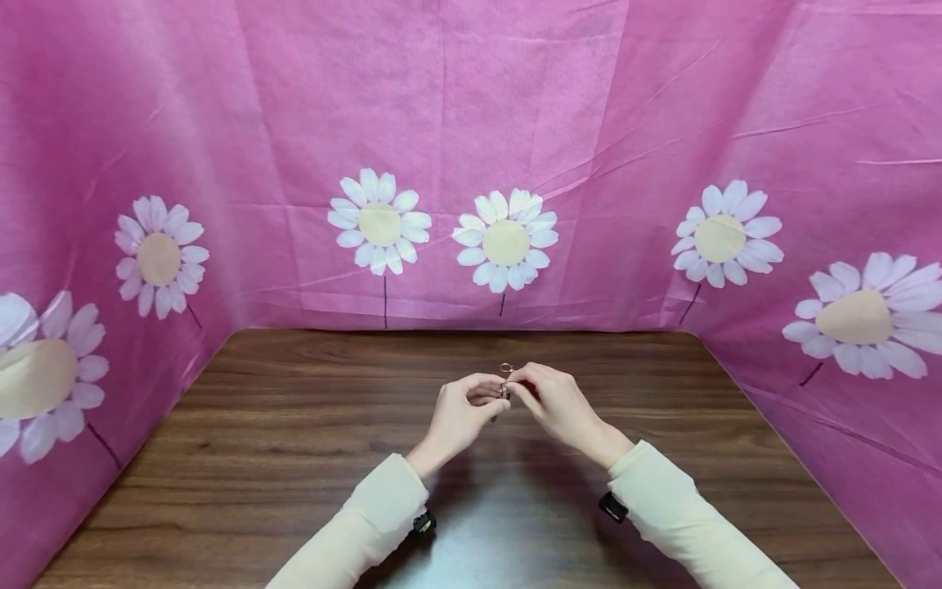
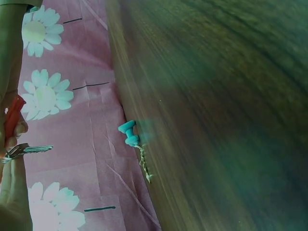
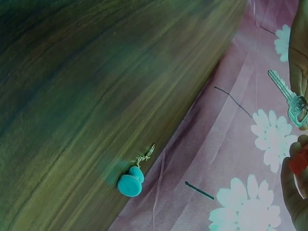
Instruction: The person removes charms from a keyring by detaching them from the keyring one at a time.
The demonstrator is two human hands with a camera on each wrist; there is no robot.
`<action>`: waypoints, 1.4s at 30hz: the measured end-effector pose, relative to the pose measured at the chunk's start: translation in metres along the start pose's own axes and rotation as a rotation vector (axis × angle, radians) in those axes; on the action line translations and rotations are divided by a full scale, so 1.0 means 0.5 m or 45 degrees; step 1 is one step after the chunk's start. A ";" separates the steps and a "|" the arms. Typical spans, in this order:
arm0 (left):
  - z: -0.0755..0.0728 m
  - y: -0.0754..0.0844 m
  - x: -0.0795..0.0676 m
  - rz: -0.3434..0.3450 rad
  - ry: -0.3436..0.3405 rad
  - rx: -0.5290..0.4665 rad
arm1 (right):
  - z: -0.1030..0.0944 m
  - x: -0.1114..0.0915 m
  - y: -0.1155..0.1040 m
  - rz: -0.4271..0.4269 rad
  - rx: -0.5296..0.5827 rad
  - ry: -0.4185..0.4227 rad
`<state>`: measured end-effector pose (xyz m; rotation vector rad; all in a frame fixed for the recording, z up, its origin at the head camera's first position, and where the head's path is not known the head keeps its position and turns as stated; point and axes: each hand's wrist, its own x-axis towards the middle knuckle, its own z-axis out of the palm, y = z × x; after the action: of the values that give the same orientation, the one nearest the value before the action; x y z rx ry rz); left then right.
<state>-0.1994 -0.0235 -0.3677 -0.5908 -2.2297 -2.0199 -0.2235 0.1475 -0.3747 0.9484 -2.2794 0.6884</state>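
Both hands meet above the middle of the table. My left hand (image 1: 459, 413) pinches metal keys (image 2: 29, 150) between thumb and fingers, and a toothed blade (image 3: 279, 83) sticks out past the fingertips. Against it, my right hand (image 1: 555, 405) pinches a red piece (image 2: 13, 118), mostly covered by the fingers. A small metal ring (image 1: 506, 368) stands up beside the right fingertips. Behind the hands, a teal dumbbell-shaped keychain charm (image 2: 129, 134) with a short gold chain (image 2: 144, 163) lies on the table; the head view does not show it.
The brown wood-grain table (image 1: 294, 425) reaches back to a pink cloth (image 1: 441, 98) with white daisies, which hangs around the back and both sides. Black devices (image 1: 612, 507) sit under both sleeve cuffs.
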 end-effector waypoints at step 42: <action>0.009 -0.029 0.009 -0.141 -0.039 -0.119 | -0.013 -0.010 0.007 -0.085 0.060 -0.058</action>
<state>-0.2073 -0.0189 -0.3807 -0.5203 -2.2422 -2.1933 -0.2213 0.1564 -0.3742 1.0672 -2.2686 0.7012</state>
